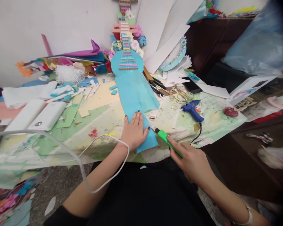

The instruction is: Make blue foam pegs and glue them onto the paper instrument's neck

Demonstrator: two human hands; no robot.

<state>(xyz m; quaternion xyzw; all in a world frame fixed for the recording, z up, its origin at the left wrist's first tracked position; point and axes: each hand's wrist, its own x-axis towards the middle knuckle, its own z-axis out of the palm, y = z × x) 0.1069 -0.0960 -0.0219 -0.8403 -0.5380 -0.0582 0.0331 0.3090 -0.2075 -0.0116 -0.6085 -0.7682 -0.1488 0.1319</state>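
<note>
My left hand (133, 131) lies flat on a long strip of blue paper (128, 97), fingers stretched toward the back of the table. In my right hand (191, 157) is a green utility knife (165, 136), its dark tip close to the strip's right edge near my left thumb. Whether the blade touches the paper I cannot tell. A second blue piece (151, 97) spreads to the right of the strip. Behind both, a blue paper guitar (127, 61) with coloured sticks across it leans among crumpled paper balls.
A blue glue gun (193, 110), scissors (184, 95), a black phone (192, 85) and markers (157, 89) lie to the right. White power banks (47, 116) and paper scraps (94, 100) cover the left. A pale cable (79, 160) loops over my left forearm.
</note>
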